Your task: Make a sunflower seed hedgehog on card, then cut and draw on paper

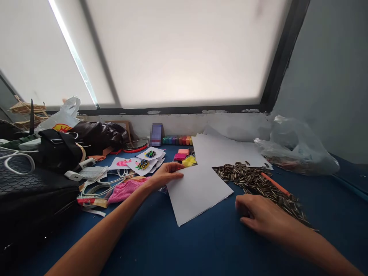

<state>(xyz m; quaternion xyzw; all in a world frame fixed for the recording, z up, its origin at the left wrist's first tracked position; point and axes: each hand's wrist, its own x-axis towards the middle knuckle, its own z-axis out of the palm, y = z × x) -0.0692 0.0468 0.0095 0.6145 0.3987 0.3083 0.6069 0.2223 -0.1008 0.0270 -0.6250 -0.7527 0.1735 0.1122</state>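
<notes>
My left hand (pixel 166 174) pinches the upper left corner of a white sheet of paper (pixel 198 193) between thumb and fingers. The paper is tilted above the blue table, its lower edge toward me. To the right, my right hand (pixel 253 212) hovers by the near side of a heap of striped sunflower seeds (pixel 247 176). Its fingers are loosely curled, the thumb stands apart from them, and nothing shows between them. An orange stick-like pen or pencil (pixel 276 184) lies across the seeds. Behind, a stack of white paper (pixel 227 147) rests against the wall, its near edge by the seeds.
Left of the paper lie cards with colourful clay pieces (pixel 143 163), a pink cloth (pixel 126 188), white cables and chargers (pixel 73 175), and a black bag (pixel 37 203). Modelling clay packs (pixel 178 140) line the back. A clear plastic bag (pixel 301 147) sits at the right.
</notes>
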